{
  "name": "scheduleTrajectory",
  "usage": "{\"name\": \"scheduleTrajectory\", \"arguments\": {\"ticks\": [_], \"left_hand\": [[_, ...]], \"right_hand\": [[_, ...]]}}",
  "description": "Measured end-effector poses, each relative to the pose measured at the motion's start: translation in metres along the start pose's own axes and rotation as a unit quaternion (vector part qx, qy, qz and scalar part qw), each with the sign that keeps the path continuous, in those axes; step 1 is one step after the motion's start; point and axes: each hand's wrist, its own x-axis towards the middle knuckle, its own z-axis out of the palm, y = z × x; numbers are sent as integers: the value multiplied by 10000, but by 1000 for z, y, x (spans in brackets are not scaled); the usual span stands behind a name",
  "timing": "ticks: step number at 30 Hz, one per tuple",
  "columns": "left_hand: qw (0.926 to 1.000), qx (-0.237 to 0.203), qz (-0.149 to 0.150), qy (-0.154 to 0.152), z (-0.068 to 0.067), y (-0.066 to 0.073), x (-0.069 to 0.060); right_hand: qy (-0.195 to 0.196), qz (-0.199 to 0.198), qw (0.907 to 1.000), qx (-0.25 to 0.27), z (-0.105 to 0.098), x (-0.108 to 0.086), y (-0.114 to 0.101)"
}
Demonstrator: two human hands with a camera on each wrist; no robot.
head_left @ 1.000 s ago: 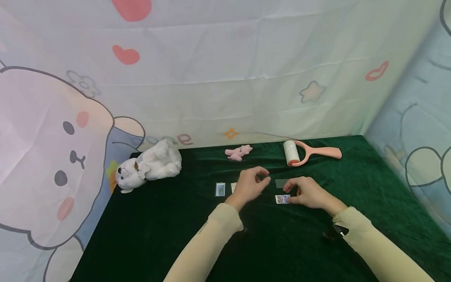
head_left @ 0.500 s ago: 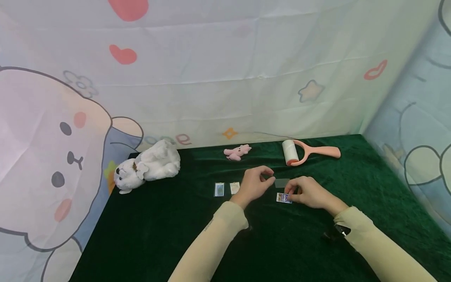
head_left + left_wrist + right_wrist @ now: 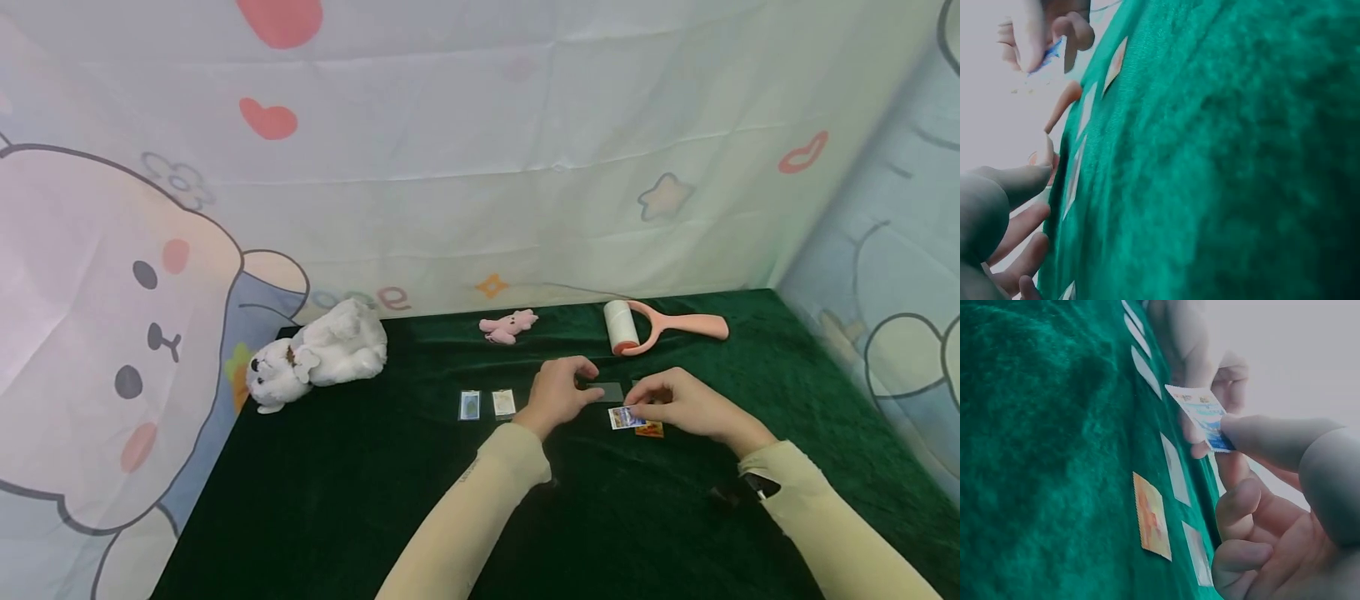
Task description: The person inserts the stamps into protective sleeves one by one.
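In the head view my right hand [image 3: 688, 405] pinches a small blue-and-white postage stamp [image 3: 622, 417] between thumb and forefinger. The right wrist view shows that stamp [image 3: 1202, 419] raised off the cloth, tilted, its edge perforated. Below it an orange stamp [image 3: 1152, 515] lies flat on the green cloth. My left hand [image 3: 557, 395] hovers beside a clear dark-looking sleeve [image 3: 609, 392], thumb and forefinger apart, nothing visible between them. A second similar sleeve [image 3: 1196, 553] lies further right, mostly hidden by my right hand in the head view.
Left of my hands lie a blue stamp [image 3: 469, 405] and a pale stamp [image 3: 503, 403]. Behind them are a pink plush toy [image 3: 508, 326] and a lint roller [image 3: 621, 327] with a pink handle. A white plush animal [image 3: 318, 354] lies at the cloth's left edge.
Both hands have moved to the right. The pinched stamp has come with my right hand, and the orange stamp now shows beneath it. The pale stamp has come fully into sight.
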Motion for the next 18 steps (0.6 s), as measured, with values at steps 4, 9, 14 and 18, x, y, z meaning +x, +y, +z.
{"name": "scheduleTrajectory", "arguments": {"ticks": [4,9,14,18], "left_hand": [[9992,379,-136,-57,5,5,4],[9956,918,-60,-177,11,10,9],[9916,1286,78,-98,14,11,11],[9898,1413,133,-85,14,10,13]], "right_hand": [[106,133,9998,123,-4,-5,-4],[245,297,9991,187,-7,-9,-4],[242,295,9990,221,-8,-8,1],[237,248,9990,280,-9,-8,0]]}}
